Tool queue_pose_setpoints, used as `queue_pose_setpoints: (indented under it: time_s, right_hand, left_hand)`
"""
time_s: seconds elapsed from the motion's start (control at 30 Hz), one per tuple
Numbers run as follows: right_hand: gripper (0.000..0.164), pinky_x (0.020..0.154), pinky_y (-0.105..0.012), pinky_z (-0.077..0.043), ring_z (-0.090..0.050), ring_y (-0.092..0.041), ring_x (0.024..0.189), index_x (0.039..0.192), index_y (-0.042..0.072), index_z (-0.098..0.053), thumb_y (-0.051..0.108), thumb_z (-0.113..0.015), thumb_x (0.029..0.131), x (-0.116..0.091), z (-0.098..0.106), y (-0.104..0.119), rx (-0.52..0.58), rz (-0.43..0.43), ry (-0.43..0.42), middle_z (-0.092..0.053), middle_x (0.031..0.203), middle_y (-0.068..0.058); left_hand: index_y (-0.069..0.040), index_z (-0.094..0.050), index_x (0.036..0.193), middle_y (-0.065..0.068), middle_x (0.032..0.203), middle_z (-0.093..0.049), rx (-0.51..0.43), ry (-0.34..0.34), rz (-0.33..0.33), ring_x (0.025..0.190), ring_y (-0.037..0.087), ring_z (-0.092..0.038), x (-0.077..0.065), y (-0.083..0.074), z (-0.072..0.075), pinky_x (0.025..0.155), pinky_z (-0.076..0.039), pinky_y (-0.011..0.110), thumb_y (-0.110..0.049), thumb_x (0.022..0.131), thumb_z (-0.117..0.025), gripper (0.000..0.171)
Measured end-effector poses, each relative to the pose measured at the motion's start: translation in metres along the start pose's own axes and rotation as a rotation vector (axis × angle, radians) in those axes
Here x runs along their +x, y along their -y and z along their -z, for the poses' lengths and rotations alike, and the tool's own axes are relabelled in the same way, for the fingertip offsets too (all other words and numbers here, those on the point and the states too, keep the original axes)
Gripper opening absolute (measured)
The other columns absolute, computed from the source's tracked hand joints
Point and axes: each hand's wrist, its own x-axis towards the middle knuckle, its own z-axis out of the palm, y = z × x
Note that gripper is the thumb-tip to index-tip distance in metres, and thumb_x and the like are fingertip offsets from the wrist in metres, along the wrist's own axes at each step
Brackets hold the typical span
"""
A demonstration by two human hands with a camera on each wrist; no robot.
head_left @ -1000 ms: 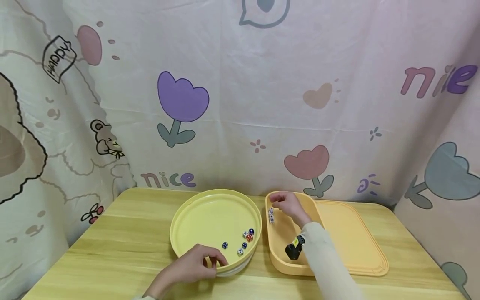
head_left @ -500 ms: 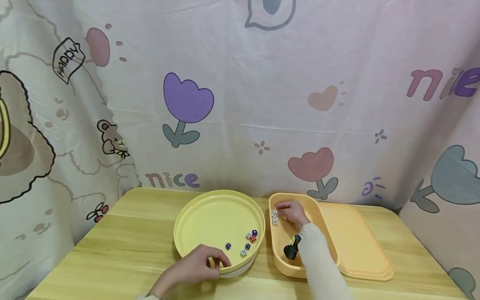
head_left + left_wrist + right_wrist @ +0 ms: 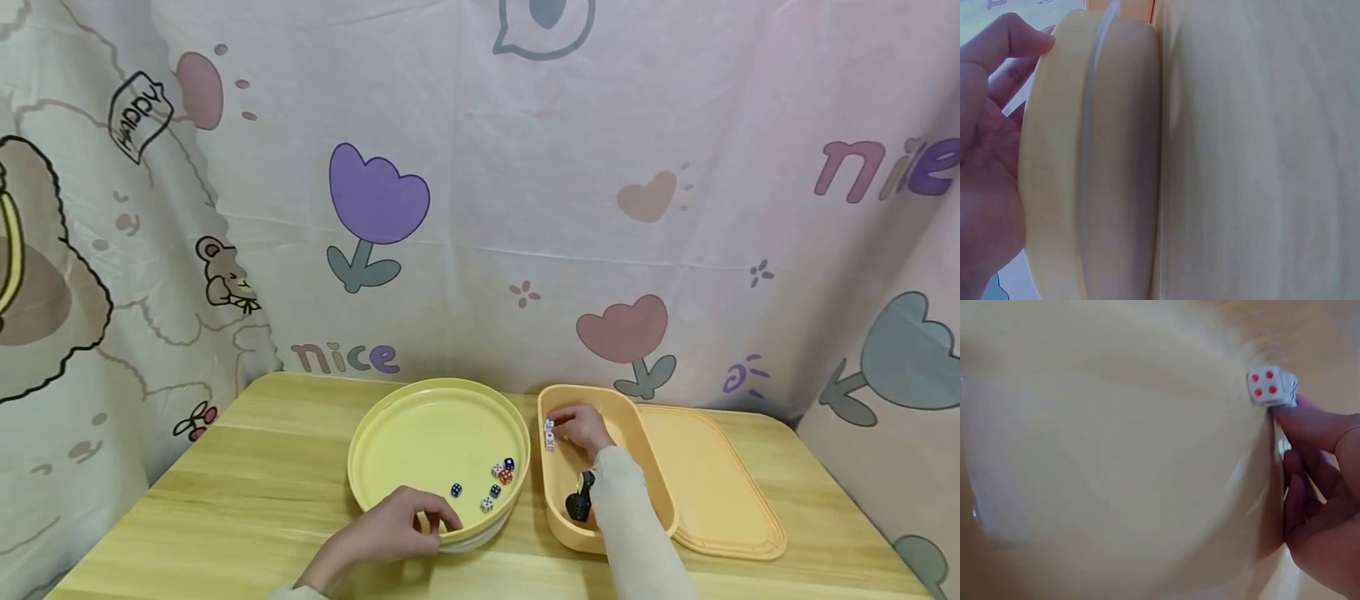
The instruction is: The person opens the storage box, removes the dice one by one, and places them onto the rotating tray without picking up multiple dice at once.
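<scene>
My left hand [image 3: 401, 525] grips the near rim of a round yellow tray [image 3: 420, 417], thumb outside and fingertips over the edge. Inside the tray are several dice: a lone blue die [image 3: 456, 490], and a cluster of white, blue and a red die [image 3: 506, 477] near the right rim. My right hand [image 3: 585, 427] reaches into the orange bin [image 3: 566, 537]. Its thumb and fingers pinch at a white die [image 3: 1264, 385] with red pips, at the far end of a short row of white dice [image 3: 550, 442] along the bin's left wall.
An orange lid [image 3: 720, 483] lies flat on the wooden table [image 3: 247, 475], right of the bin. The wrist camera [image 3: 580, 500] on the right arm hangs over the bin. A printed curtain [image 3: 480, 208] stands behind and at the sides.
My right hand has lowered into the bin and drawn close to the end of the dice row. The left hand keeps its grip on the tray rim. The head view has shifted slightly.
</scene>
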Motion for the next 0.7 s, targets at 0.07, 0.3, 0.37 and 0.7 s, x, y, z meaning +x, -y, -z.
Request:
queue_pose_setpoints:
  time_s: [0.07, 0.3, 0.37, 0.7]
  right_hand:
    - [0.021, 0.070, -0.026, -0.046, -0.059, -0.024, 0.088, 0.094, -0.007, -0.073, -0.008, -0.070, 0.073, -0.001, 0.001, 0.000, -0.002, 0.003, -0.001, -0.070, 0.094, -0.016]
    - [0.018, 0.070, -0.026, -0.046, -0.058, -0.020, 0.081, 0.090, -0.006, -0.073, -0.009, -0.071, 0.072, -0.004, 0.002, -0.001, 0.001, 0.003, -0.007, -0.069, 0.089, -0.014]
    - [0.019, 0.069, -0.026, -0.046, -0.057, -0.020, 0.080, 0.091, -0.007, -0.073, -0.010, -0.070, 0.072, -0.004, 0.003, -0.002, 0.023, -0.010, -0.005, -0.069, 0.088, -0.014]
    - [0.019, 0.073, -0.026, -0.045, -0.057, -0.017, 0.083, 0.092, -0.004, -0.074, -0.002, -0.074, 0.074, -0.001, 0.012, -0.005, -0.027, -0.019, 0.067, -0.070, 0.092, -0.010]
  left_hand:
    - [-0.012, -0.072, 0.094, -0.011, 0.088, -0.064, -0.001, -0.002, -0.001, 0.073, -0.001, -0.053, 0.000, 0.000, 0.000, 0.061, -0.049, 0.021, 0.006, 0.076, -0.061, 0.027]
    - [-0.011, -0.072, 0.094, -0.011, 0.087, -0.064, -0.010, 0.001, 0.009, 0.073, 0.000, -0.054, -0.001, -0.001, 0.000, 0.061, -0.048, 0.021, 0.005, 0.076, -0.062, 0.027]
    - [-0.011, -0.072, 0.094, -0.011, 0.087, -0.065, -0.010, 0.001, 0.007, 0.073, -0.001, -0.054, 0.000, -0.001, -0.001, 0.061, -0.048, 0.021, 0.006, 0.076, -0.061, 0.027]
    - [-0.012, -0.072, 0.094, -0.012, 0.087, -0.064, -0.011, 0.003, 0.006, 0.073, -0.001, -0.053, 0.000, 0.000, -0.002, 0.060, -0.049, 0.021, 0.006, 0.077, -0.061, 0.027]
